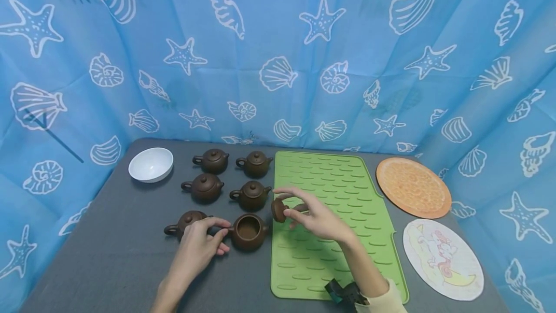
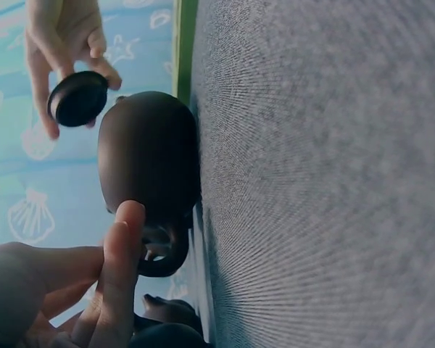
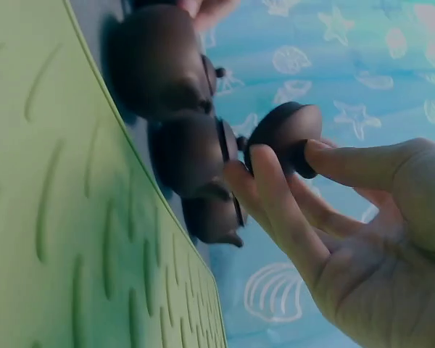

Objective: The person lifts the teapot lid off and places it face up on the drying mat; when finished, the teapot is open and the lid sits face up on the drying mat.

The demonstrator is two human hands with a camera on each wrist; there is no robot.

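Between the thumb and fingers of my right hand [image 1: 319, 219] is a brown teapot lid [image 1: 279, 210], tipped on its side above the mat's left edge. The left wrist view shows the lid's [image 2: 78, 98] round dark face. Just left of it stands a lidless brown teapot [image 1: 248, 232] with its round mouth uncovered. My left hand [image 1: 201, 240] pinches this teapot's handle [image 2: 167, 254] at its upper part. Partly behind the left hand sits another lidded teapot [image 1: 191, 218]. In the right wrist view, my right hand [image 3: 377, 217] grips the lid by its knob side.
Several lidded brown teapots [image 1: 252, 195] stand in two columns behind the lidless one. A white bowl [image 1: 151, 165] is at the back left. The green mat [image 1: 330, 173] lies under my right arm. Two round mats, one orange [image 1: 413, 187] and one with a cartoon print [image 1: 443, 260], lie at right.
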